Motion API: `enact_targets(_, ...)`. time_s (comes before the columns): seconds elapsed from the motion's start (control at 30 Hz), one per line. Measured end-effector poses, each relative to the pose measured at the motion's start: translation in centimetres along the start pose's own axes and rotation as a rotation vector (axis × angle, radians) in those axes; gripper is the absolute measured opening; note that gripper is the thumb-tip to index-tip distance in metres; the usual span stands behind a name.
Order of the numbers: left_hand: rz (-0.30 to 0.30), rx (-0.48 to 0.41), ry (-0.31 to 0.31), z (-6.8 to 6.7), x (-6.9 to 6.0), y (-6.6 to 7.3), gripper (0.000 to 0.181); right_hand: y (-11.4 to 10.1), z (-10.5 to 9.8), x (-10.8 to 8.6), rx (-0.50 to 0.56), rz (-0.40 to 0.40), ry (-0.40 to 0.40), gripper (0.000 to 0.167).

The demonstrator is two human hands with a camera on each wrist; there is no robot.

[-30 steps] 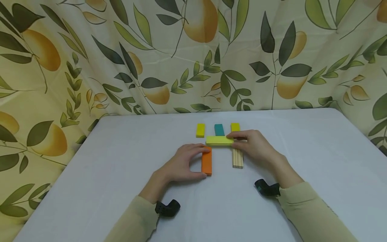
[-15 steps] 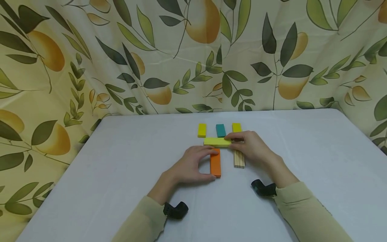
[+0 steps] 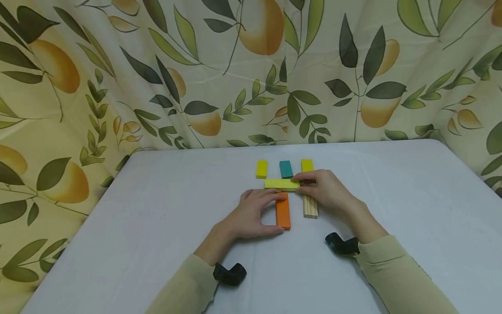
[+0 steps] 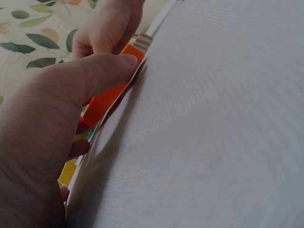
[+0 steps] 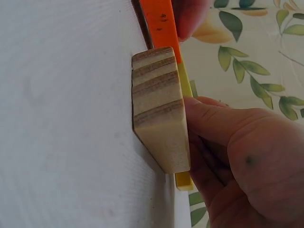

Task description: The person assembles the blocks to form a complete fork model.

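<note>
My left hand (image 3: 251, 216) holds an orange wooden block (image 3: 283, 216) lengthwise, thumb at its near end and fingers at its far end. The block lies flat on the white cloth; its orange side (image 4: 107, 102) shows past the thumb in the left wrist view. With thumb and fingers, my right hand (image 3: 335, 192) pinches the right end of a yellow-green block (image 3: 277, 185), which lies crosswise just beyond the orange one. Under or beside that hand is a plain wood block (image 3: 310, 208), its striped grain end (image 5: 156, 88) large in the right wrist view. Its far part is hidden.
Behind the crosswise block stand a yellow block (image 3: 261, 169) at left, a teal block (image 3: 286, 169) in the middle and another yellow block (image 3: 307, 165) at right. A white cloth (image 3: 176, 196) covers the table; a fruit-and-leaf patterned curtain (image 3: 251, 100) hangs behind.
My left hand has slid the orange block to the right, nearer the plain wood block. The yellow-green block and my right hand have shifted slightly left. The back blocks stay put.
</note>
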State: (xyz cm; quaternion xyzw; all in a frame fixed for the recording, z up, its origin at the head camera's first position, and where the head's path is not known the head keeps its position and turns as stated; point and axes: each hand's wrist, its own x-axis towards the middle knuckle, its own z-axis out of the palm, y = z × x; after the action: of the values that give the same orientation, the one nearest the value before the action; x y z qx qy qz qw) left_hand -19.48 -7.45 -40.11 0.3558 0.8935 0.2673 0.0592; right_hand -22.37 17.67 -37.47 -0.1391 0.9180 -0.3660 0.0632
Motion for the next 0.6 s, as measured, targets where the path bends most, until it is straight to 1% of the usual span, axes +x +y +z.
enact_targets(0.33,0.006,0.003,0.001,0.15,-0.02,0.20,0.071,0.03,0.07,-0.14,-0.003,0.014,-0.009,0.032)
enact_targets(0.6,0.011,0.030,0.002,0.17,0.06,0.22,0.070,0.01,-0.39,-0.32,-0.008,0.033,-0.014,0.032)
